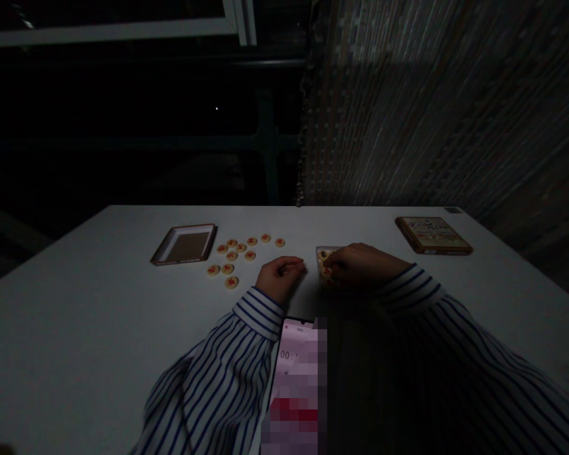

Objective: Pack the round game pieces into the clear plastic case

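Observation:
Several round pale pieces with red characters (232,256) lie loosely on the white table, left of my hands. A small pale tray (318,251) holding more round pieces stands near the middle. My right hand (355,265) reaches over this tray and covers much of it, its fingertips at a red-marked piece (326,272). Whether that piece is gripped is hard to tell in the dim light. My left hand (279,278) rests between the loose pieces and the tray, thumb and fingers drawn together; anything held there cannot be made out.
An open shallow box part (186,244) lies at the table's (123,303) left. A box lid with printed picture (431,234) is at the right. A lit phone (296,373) lies near my forearms. A bead curtain (408,114) hangs behind.

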Demonstrator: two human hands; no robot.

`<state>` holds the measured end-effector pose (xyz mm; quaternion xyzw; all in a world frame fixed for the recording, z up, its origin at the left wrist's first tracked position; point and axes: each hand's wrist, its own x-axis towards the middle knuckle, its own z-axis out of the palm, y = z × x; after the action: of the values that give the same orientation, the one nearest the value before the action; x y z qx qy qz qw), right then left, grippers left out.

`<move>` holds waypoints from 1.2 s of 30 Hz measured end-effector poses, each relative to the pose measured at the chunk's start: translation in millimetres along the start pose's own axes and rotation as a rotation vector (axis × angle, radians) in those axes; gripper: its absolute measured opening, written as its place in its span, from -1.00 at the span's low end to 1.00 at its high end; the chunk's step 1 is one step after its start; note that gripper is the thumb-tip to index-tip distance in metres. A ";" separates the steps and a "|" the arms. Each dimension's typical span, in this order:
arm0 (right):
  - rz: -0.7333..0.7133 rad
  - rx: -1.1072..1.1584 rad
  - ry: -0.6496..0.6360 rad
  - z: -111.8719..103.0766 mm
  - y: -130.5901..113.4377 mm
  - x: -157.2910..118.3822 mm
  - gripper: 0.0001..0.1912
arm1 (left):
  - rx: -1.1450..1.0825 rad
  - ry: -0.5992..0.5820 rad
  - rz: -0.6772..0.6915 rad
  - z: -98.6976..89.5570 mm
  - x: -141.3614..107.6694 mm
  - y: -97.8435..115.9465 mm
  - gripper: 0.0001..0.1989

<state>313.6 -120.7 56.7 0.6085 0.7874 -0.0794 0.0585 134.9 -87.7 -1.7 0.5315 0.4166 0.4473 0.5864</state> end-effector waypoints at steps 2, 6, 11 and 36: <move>-0.001 -0.001 -0.007 -0.6 -0.5 -0.2 -0.72 | 0.012 -0.008 0.006 -0.6 0.6 -0.4 -0.82; 0.011 -0.008 -0.015 0.0 -0.7 0.0 -0.71 | -0.016 -0.020 -0.010 -0.9 1.3 -1.9 -0.81; 0.010 0.007 0.003 1.2 0.1 0.2 -0.70 | -0.027 -0.013 -0.012 -0.4 0.6 -3.0 -0.82; 0.045 0.007 0.173 -18.0 2.3 -10.8 -0.71 | 0.305 -0.046 0.145 -7.0 1.5 -3.7 -0.78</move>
<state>318.7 -126.9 76.2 0.6309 0.7753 -0.0276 -0.0100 128.8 -84.7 -6.1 0.6530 0.4266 0.4080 0.4745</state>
